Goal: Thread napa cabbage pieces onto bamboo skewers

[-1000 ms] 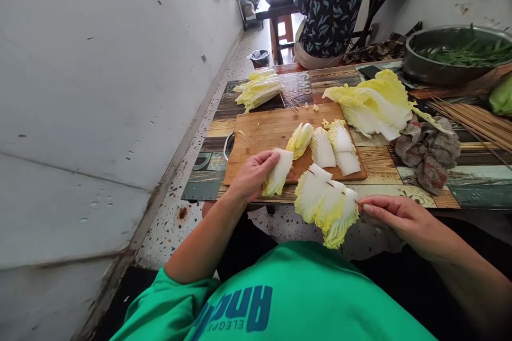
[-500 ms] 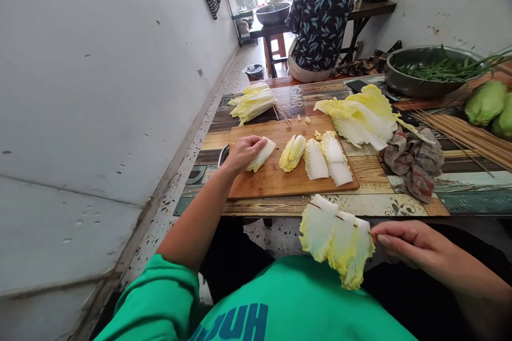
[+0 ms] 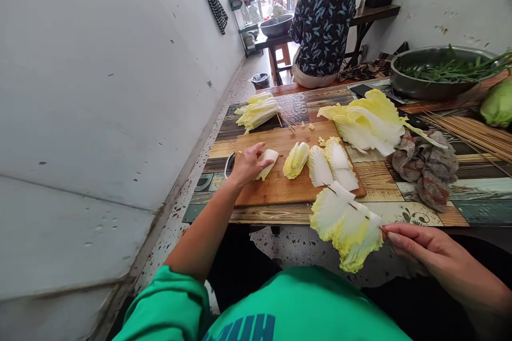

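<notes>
Before the wooden board (image 3: 256, 197), the right hand (image 3: 420, 247) is pinching a thin stick (image 3: 352, 206) piercing frilly leaves (image 3: 348, 231). On the board's left, a smooth leaf (image 3: 271, 158) is lying partly under the left hand (image 3: 247, 165), fingers apart.

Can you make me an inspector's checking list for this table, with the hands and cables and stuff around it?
Surface: patterned table with a wooden cutting board on it.
Job's things: cabbage leaves threaded on a skewer; cabbage pieces on the board.
Clutter: crumpled cloth and thin sticks at the picture's right.
Left hand: fingers spread beside one piece on the board; contact unclear.
Right hand: pinching the skewer's end.
Cables: nothing seen.
Surroundings: pale wall at the picture's left; a person beyond the table, back turned.
</notes>
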`<state>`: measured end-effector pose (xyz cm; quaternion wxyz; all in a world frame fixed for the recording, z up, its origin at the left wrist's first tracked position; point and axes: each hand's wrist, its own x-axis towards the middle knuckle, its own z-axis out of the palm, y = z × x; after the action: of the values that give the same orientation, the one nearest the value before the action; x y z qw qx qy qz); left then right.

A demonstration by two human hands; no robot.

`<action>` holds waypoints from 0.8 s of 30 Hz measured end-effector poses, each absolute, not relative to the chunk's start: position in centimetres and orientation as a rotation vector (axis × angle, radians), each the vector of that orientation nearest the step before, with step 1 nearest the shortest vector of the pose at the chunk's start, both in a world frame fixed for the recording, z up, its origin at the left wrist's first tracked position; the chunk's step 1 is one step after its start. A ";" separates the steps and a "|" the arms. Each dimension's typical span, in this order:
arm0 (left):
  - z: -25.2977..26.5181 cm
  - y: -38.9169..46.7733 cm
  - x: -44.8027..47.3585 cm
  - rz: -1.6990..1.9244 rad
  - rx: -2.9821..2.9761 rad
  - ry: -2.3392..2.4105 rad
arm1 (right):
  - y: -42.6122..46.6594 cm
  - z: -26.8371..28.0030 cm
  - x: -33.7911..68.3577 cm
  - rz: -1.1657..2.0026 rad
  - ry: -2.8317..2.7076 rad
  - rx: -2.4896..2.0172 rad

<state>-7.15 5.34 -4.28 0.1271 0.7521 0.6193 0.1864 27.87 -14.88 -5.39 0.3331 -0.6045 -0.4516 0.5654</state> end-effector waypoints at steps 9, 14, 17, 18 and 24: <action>-1.8 4.8 -1.1 0.345 2.143 1.518 | -15.2 -6.0 27.4 1.557 -1.135 -1.537; -3.3 3.8 0.8 0.583 1.788 1.400 | -15.7 -6.8 27.8 1.600 -1.138 -1.456; -4.2 3.5 1.3 0.679 1.616 1.263 | -15.7 -7.3 27.9 1.582 -1.105 -1.462; -4.4 3.6 1.4 0.720 1.591 1.234 | -15.7 -7.3 27.9 1.579 -1.095 -1.461; -3.5 4.4 1.0 0.784 2.069 1.399 | -15.8 -7.1 27.7 1.605 -1.056 -1.428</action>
<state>0.95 4.44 -3.46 0.2592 0.7634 0.5161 0.2892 27.72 -15.82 -7.07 0.3651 -0.5554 -0.4108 0.6241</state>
